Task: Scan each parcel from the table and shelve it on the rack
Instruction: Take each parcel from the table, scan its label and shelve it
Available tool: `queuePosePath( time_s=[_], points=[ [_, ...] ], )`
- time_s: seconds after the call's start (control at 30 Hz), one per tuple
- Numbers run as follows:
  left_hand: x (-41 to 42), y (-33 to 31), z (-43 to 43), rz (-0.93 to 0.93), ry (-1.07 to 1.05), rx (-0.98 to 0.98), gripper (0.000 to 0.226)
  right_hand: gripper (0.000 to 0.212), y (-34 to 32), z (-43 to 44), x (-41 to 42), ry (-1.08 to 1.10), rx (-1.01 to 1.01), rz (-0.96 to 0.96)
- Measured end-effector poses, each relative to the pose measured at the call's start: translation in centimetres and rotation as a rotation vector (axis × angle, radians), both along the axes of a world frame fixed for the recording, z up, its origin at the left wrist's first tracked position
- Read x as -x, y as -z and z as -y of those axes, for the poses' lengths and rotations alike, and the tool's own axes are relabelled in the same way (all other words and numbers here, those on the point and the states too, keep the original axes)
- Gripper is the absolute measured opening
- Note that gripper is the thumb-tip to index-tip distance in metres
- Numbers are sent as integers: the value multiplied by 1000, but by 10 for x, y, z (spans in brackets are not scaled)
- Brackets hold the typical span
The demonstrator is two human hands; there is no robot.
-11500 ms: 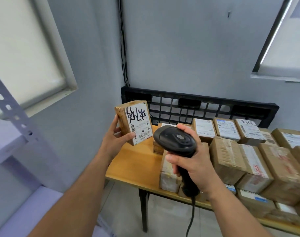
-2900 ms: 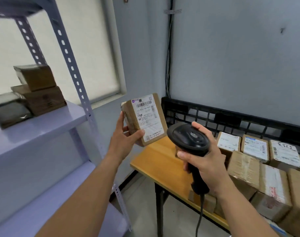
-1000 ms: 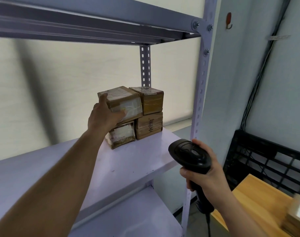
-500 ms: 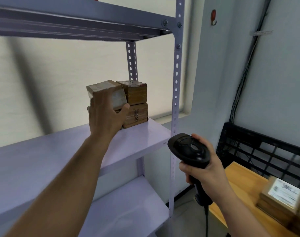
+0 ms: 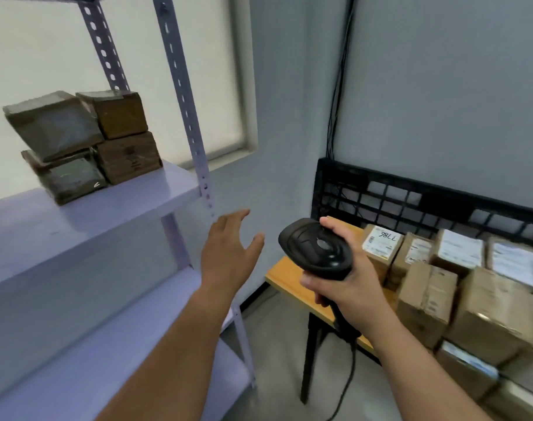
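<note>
On rack [image 5: 113, 205], parcel [image 5: 54, 126] released, left hand [image 5: 229, 253] free

Four stacked parcels [image 5: 77, 138] block the back corner of the rack shelf [image 5: 92, 214] by the rear upright [image 5: 104, 50]; open surface spreads before them. Boxes [image 5: 426, 296] crowd the table [image 5: 282, 273].

Four parcels [image 5: 86, 141] are sitting on the one rack [image 5: 137, 199] at the upper left of the frame, stacked two on two. At the lower right, at least eight more, partly blurred, are crowding one table [image 5: 285, 273]. One scanner [image 5: 315, 249] is showing at centre.
</note>
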State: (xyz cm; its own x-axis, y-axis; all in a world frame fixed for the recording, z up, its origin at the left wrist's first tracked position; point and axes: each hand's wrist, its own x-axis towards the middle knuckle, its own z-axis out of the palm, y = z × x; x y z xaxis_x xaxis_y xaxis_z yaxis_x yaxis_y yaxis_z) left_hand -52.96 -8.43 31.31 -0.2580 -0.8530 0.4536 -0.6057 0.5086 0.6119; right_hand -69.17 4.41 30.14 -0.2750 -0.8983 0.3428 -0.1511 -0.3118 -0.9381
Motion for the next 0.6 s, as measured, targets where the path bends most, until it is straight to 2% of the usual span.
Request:
queuePosePath(
  time_s=[0.3, 0.6],
  points=[
    [117, 42, -72, 70, 245, -163, 51, 84, 21, -89, 84, 234, -22, -38],
    [203, 60, -113, 275, 482, -229, 55, 82, 27, -144, 135, 456, -36, 8]
  ],
)
